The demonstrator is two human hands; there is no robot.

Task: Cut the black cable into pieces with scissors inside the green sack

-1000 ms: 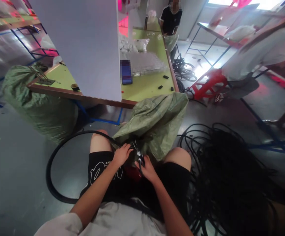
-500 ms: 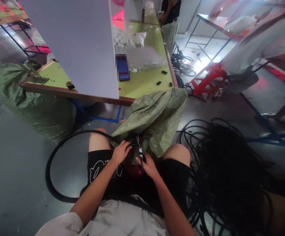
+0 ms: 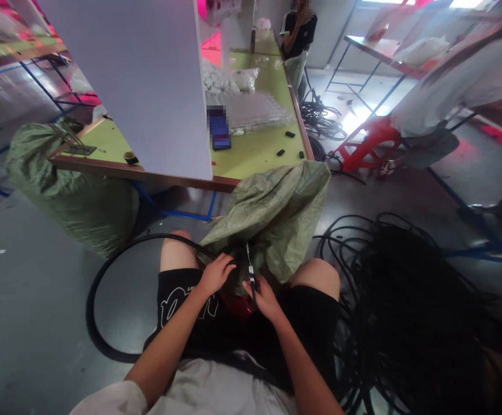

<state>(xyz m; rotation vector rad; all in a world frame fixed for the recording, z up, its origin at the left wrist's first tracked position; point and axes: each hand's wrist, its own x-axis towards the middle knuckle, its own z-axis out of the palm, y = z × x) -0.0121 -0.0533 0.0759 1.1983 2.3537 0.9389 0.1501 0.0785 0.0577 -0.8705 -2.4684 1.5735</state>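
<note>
Green sack (image 3: 69, 184) far left on the floor, against the table (image 3: 259, 153). Black cable (image 3: 93, 288) makes a wide loop over the floor left of the knees, then runs up across the left thigh into the left hand (image 3: 215, 275). The fingers of that hand are curled closed around the cable, right at the mouth of a second sack (image 3: 276, 207) that sits between the knees. Just right of it a thin cord (image 3: 251, 268) with a pale bit on it stands nearly upright. Right hand (image 3: 267, 298) pinches its lower part between thumb and fingertips, so most of the cord sticks up above the grip. Hands are near each other, not touching. Red thing (image 3: 237, 306) in the lap below both hands, mostly hidden, cannot tell what it is. On the table: white panel (image 3: 147, 75), phone (image 3: 219, 131). Right side: big tangle of black cables (image 3: 406, 300) on the floor beside the right knee, red stool (image 3: 367, 144) behind it. Another person (image 3: 298, 31) at the table's far end.
</note>
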